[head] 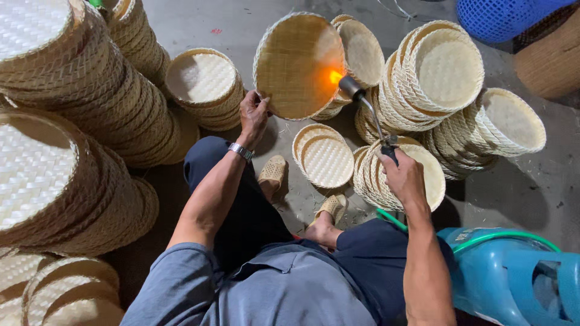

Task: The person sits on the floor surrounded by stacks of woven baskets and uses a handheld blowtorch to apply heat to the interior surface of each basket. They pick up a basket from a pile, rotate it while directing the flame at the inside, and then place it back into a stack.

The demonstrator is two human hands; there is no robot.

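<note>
My left hand (pixel 252 115) grips the lower left rim of a round woven bamboo tray (pixel 296 63) and holds it upright on edge, its hollow side facing right. My right hand (pixel 403 178) is closed on the black handle of a gas torch (pixel 368 108). The torch's thin metal tube runs up and left to a dark nozzle. An orange flame (pixel 335 76) from the nozzle touches the tray's inner right side. A silver watch sits on my left wrist. I sit on the floor with my legs forward.
Tall slanted stacks of woven trays (pixel 78 90) fill the left side, and more stacks (pixel 438 72) lie at the right. Two trays (pixel 326 158) lie by my feet. A blue gas cylinder (pixel 513 278) with a green hose stands at lower right. A blue plastic basket (pixel 498 17) is at top right.
</note>
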